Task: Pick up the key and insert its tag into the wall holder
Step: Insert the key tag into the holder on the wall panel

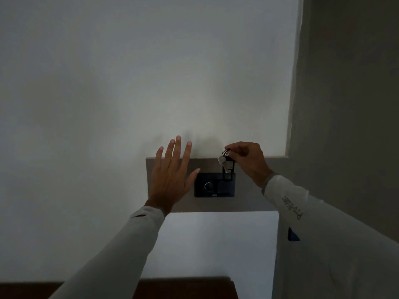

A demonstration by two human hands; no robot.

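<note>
A black wall holder (pixel 207 186) with a round dial sits on a grey panel (pixel 248 203) on the white wall. My right hand (pixel 246 160) pinches the key ring from above. The silver key (pixel 222 161) dangles from the ring, and the black tag (pixel 228 172) hangs below it with its lower end at the slot on the holder's upper right. How deep the tag sits in the slot is too dark to tell. My left hand (pixel 172 175) rests flat against the wall and panel just left of the holder, fingers spread, holding nothing.
A darker wall or door frame (pixel 345 104) runs along the right side. Dark wooden furniture (pixel 187 288) lies at the bottom edge below the panel. A small dark blue object (pixel 292 235) shows beside my right sleeve. The room is dim.
</note>
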